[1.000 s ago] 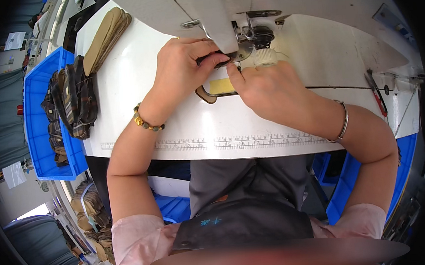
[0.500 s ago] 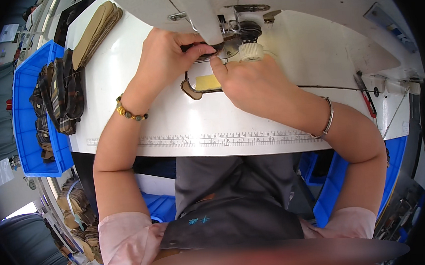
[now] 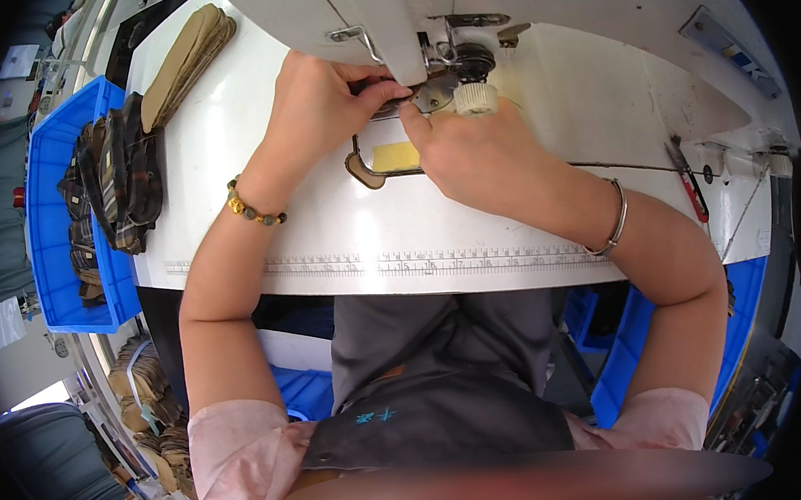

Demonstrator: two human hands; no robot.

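Note:
Under the head of a white sewing machine, my left hand pinches a small dark fabric piece between thumb and fingers. The piece lies close to the needle area, mostly covered by my hand and the machine. My right hand is curled at the right, one digit reaching to the edge of the fabric. Its other fingers are bent and partly hidden behind a white ribbed knob. Below the hands, a yellow patch shows on the machine bed, beside a brown-edged curved cutout.
A stack of tan shaped pieces lies at the table's far left. Beside it, a blue bin holds dark plaid fabric pieces. A printed ruler strip runs along the near edge. Red-handled snips rest at the right.
The view has shifted very slightly. My left hand has edged a little to the right with the fabric. My right hand stays almost in place.

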